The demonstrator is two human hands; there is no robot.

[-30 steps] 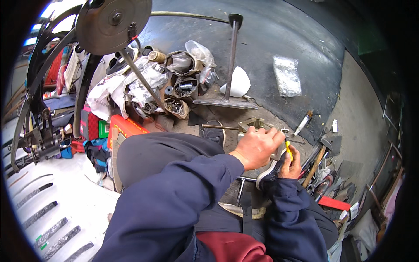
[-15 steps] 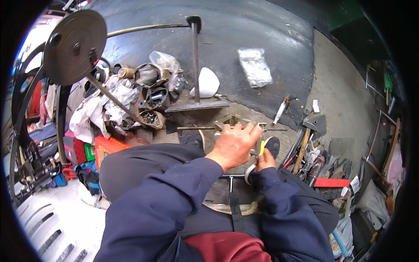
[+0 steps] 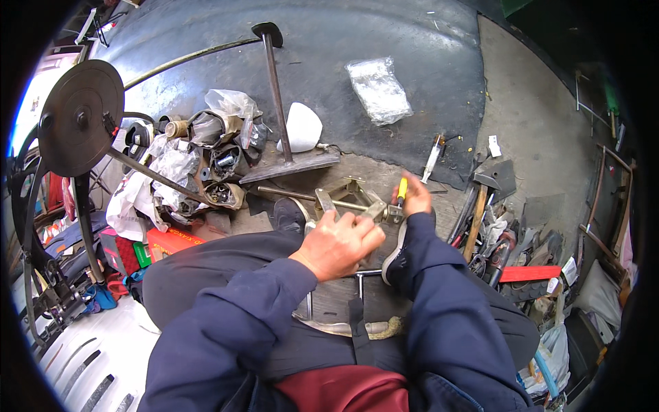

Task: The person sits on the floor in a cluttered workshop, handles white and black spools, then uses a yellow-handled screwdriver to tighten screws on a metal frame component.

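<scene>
A dull brass-coloured scissor jack with a long rod lies above the floor between my feet. My left hand is at its near side, fingers curled around part of it; the fingertips are hidden. In my right hand is a small yellow-handled tool, pinched near upright by the jack's right end. Its lower tip lies close to the small metal block there; whether they touch, I cannot tell.
A metal stand rises beyond the jack, with a white rounded piece behind it. Bags of hardware crowd the left. A syringe-like tube, a hammer and heaped tools are at right. A plastic-wrapped packet lies farther off.
My left hand has shifted from the jack's top to its near side, uncovering its arms. My right hand has moved farther out with the yellow-handled tool. The whole view has shifted slightly.
</scene>
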